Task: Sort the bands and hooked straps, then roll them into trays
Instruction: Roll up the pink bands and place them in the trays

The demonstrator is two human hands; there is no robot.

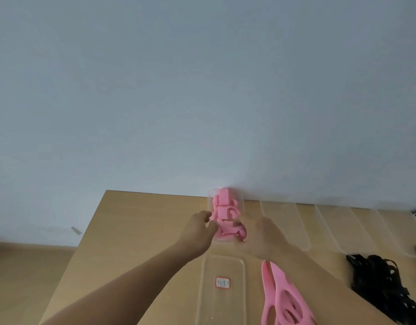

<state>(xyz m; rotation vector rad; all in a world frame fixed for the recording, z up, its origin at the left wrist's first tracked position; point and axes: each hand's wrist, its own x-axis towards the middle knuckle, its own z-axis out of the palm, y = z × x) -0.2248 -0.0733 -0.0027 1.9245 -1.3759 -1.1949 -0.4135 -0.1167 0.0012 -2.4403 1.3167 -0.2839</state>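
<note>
One clear tray [242,204] of pink bands [223,207], lengthwise toward the wall [202,90].

Rolled bands [225,214] in the far tray [210,202], near tray [211,292] before it, loose bands [269,285] right, straps [378,282] rightmost.

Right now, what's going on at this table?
A person has both hands at the pink bands in a clear tray at the far edge of the table. The left hand pinches them; the right hand has an unclear grip. Nearer, loose pink bands and black straps lie on the right, not yet in trays.
</note>
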